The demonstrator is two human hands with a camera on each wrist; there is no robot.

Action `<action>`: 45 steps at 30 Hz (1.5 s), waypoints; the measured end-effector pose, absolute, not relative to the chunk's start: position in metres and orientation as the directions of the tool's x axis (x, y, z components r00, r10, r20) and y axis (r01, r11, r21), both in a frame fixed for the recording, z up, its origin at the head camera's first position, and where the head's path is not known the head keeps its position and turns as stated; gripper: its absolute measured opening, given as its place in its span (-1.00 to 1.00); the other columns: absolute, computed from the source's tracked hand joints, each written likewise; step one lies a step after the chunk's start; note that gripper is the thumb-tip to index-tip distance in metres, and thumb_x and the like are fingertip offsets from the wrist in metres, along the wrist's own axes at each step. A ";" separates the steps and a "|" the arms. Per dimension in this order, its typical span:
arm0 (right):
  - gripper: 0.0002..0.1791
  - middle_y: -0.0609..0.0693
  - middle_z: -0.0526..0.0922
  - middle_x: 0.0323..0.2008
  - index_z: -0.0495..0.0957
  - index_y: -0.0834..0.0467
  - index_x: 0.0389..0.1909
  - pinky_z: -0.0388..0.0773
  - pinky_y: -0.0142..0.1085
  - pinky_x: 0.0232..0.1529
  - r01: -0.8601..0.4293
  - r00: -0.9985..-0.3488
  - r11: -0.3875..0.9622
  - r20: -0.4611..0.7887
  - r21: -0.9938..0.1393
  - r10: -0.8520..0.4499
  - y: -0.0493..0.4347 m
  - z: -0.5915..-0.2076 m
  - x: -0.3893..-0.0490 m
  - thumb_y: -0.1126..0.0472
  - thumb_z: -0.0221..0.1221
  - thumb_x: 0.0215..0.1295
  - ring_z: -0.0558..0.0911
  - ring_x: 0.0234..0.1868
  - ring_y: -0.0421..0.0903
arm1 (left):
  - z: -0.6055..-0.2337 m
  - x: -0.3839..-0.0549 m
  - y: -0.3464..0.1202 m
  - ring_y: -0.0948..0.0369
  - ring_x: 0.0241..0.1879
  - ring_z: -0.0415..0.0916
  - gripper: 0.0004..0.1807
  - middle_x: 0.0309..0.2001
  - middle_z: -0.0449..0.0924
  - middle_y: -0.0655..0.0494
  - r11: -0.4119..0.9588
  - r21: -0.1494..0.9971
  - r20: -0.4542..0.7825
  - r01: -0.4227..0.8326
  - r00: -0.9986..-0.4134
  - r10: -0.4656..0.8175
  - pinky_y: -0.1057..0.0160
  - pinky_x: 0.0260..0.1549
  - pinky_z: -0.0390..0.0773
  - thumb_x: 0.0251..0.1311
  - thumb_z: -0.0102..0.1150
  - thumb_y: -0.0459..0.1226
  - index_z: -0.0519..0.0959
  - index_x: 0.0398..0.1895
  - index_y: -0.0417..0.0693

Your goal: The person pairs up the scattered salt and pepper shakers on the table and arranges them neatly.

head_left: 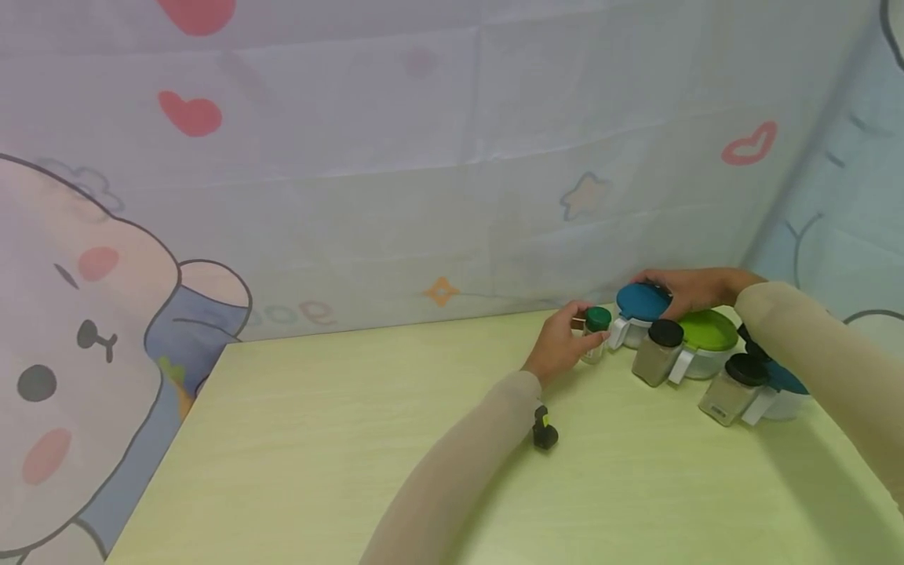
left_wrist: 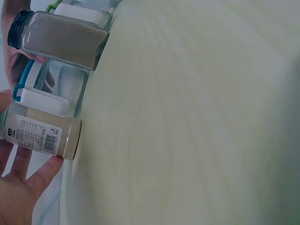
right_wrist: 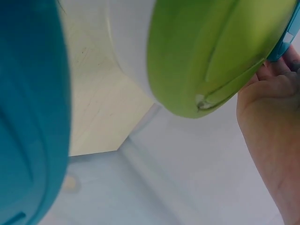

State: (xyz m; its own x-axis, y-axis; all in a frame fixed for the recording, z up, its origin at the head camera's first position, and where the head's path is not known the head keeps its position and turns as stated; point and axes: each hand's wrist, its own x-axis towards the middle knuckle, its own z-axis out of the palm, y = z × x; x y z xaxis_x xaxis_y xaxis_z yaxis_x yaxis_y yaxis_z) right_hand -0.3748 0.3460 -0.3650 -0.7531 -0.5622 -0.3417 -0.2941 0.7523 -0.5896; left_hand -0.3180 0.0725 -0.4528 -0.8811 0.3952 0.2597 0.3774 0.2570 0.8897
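Observation:
At the back right of the table, my left hand (head_left: pixel 560 345) holds a small spice jar (head_left: pixel 596 322) with a green cap. In the left wrist view, this jar (left_wrist: pixel 37 133) shows a printed label with a barcode and pale powder inside, with fingers around it. My right hand (head_left: pixel 692 292) grips a clear container with a blue lid (head_left: pixel 641 301), its fingers spread over the lid's far and right sides. That container's white handle (head_left: pixel 618 333) points toward the green-capped jar, right beside it. In the right wrist view, the right hand (right_wrist: pixel 274 89) is partly hidden behind a green lid (right_wrist: pixel 211 56).
Right of the hands stand a black-capped powder jar (head_left: pixel 658 353), a green-lidded container (head_left: pixel 708 331), a second black-capped jar (head_left: pixel 734 390) and another blue-lidded container (head_left: pixel 785 381), partly behind the right sleeve (head_left: pixel 819 345). A printed cloth (head_left: pixel 452 157) hangs behind the pale table (head_left: pixel 318 439).

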 end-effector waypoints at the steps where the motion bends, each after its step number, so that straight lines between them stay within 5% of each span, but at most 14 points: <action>1: -0.10 0.32 0.19 0.42 0.13 0.23 0.45 0.24 0.30 0.35 -0.295 -0.753 0.753 -0.342 -0.588 -0.562 0.346 -0.365 -0.375 0.09 0.42 0.23 0.23 0.40 0.32 | -0.453 -0.318 0.073 0.15 0.02 0.57 -0.59 0.02 0.59 0.19 0.256 0.890 0.261 0.378 -0.881 0.395 0.39 -0.18 0.60 0.30 0.36 -0.17 0.53 0.18 0.05; 26: -0.08 0.43 0.11 0.46 0.12 0.27 0.43 0.22 0.36 0.34 -0.333 -0.760 0.763 -0.321 -0.554 -0.565 0.351 -0.369 -0.376 0.07 0.44 0.21 0.18 0.43 0.42 | -0.456 -0.311 0.072 0.21 -0.02 0.55 -0.58 0.02 0.58 0.19 0.234 0.889 0.278 0.394 -0.869 0.410 0.39 -0.15 0.60 0.31 0.36 -0.16 0.52 0.18 0.04; 45: -0.12 0.36 0.24 0.40 0.19 0.26 0.40 0.30 0.30 0.32 -0.362 -0.770 0.749 -0.275 -0.555 -0.576 0.353 -0.369 -0.377 0.09 0.45 0.19 0.30 0.38 0.34 | -0.457 -0.314 0.073 0.27 -0.06 0.54 -0.58 0.00 0.59 0.21 0.226 0.889 0.287 0.398 -0.869 0.404 0.39 -0.19 0.61 0.30 0.37 -0.16 0.52 0.18 0.04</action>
State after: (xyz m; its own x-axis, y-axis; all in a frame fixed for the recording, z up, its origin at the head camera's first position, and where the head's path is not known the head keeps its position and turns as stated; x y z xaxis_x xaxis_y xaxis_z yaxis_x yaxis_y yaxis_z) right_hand -0.3766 0.3528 -0.3685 -0.7701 -0.5757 -0.2748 -0.3615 0.7488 -0.5554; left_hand -0.3143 0.0725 -0.4567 -0.8686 0.4042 0.2866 0.3983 0.2257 0.8891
